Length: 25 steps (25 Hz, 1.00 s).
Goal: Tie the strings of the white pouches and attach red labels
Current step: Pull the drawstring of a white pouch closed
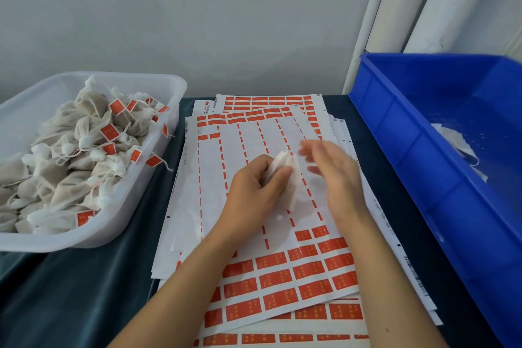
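**Soft pouch held over the label sheets, neck not yet tied**

Nearest, the sheets of red labels (285, 280) cover the dark counter (84, 291); the top sheet is largely peeled, bare strips running up its middle. The labels look thin and sticky, best lifted by a corner.

Above that sheet the left hand (254, 192) grips a white pouch (288, 175), fingers curled round its gathered end. The pouch is pale, crumpled fabric, and I judge it light, limp and easy to crush, so the sound hold is at the neck where the string draws it in. The right hand (336, 175) hovers just beside it, blurred, its grip released, fingers loosely spread and holding nothing I can make out.

Farther left, a clear tub (169, 87) is heaped with finished pouches (84, 150), each tied and tagged red. Farther right, a blue bin (395, 127) holds a few white pouches.
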Tool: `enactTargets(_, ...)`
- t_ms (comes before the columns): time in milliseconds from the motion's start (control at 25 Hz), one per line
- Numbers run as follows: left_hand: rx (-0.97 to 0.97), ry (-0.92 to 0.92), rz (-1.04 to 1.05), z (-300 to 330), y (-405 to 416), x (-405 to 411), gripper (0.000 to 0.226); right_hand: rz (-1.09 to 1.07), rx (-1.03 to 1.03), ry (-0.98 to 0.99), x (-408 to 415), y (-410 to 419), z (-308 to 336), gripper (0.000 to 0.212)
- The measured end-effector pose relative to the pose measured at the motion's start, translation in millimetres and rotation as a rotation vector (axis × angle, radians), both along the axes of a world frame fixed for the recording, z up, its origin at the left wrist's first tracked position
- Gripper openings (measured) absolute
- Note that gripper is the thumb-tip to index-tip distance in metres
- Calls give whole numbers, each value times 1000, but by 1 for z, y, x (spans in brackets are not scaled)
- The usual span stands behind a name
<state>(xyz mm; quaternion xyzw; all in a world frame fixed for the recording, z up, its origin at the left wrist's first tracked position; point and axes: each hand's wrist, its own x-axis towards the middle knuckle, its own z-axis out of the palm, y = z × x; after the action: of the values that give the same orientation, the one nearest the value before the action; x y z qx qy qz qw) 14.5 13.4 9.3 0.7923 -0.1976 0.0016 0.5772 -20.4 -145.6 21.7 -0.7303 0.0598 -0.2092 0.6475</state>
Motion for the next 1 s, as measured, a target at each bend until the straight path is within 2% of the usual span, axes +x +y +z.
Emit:
enactTargets(80,-28,-9,-17,0,-1,-1,18,89,-129,55,0,6,-4,22)
enactTargets(200,-7,-11,-36,-1,-3,-2,21,23,-222,42,1,9,-6,13)
enactTargets(400,44,17,-73,-1,-3,1,20,-48,-159,-44,-2,10,-2,18)
enactTargets(600,41,19,-75,0,-3,0,16,-26,-99,-11,-3,14,-2,21)
enactTargets(800,43,35,-105,-2,-1,1,3,21,-15,-54,-5,14,-1,9)
enactTargets(1000,54,41,-110,-1,-1,0,12,3,13,-94,-4,12,-1,9)
